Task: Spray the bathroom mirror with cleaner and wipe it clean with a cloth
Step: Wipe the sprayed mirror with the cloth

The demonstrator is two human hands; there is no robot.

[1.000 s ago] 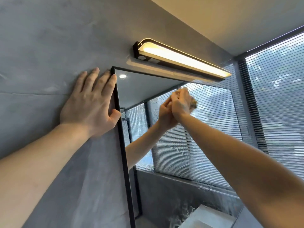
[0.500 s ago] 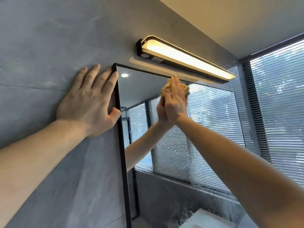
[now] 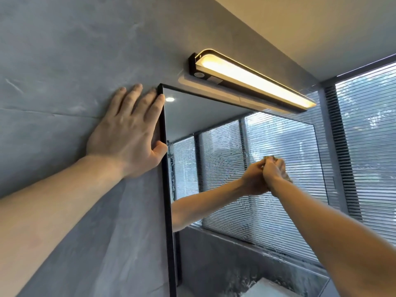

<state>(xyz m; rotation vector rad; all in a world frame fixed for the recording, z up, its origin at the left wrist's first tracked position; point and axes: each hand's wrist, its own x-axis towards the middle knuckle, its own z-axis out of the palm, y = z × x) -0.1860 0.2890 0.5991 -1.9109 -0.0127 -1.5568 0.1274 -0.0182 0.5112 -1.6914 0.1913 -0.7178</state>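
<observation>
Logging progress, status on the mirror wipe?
Left hand flat on wall. Right hand presses cloth on mirror. Streaks mid-glass. Nothing blocking.

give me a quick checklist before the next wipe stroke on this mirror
1. Cloth in the grip: ok. The right hand holds the yellowish cloth against the mirror.
2. Bracing: ok. The left hand lies flat on the grey wall, thumb at the mirror's black frame.
3. Cleaner on the glass: ok. Wet streaks show left of the cloth.
4. Area left to wipe: not ok. Streaks and foam low down remain.
5. Clearance above: ok. The lit lamp sits well above the cloth.
6. Spray bottle at hand: cannot tell; none in view.
</observation>
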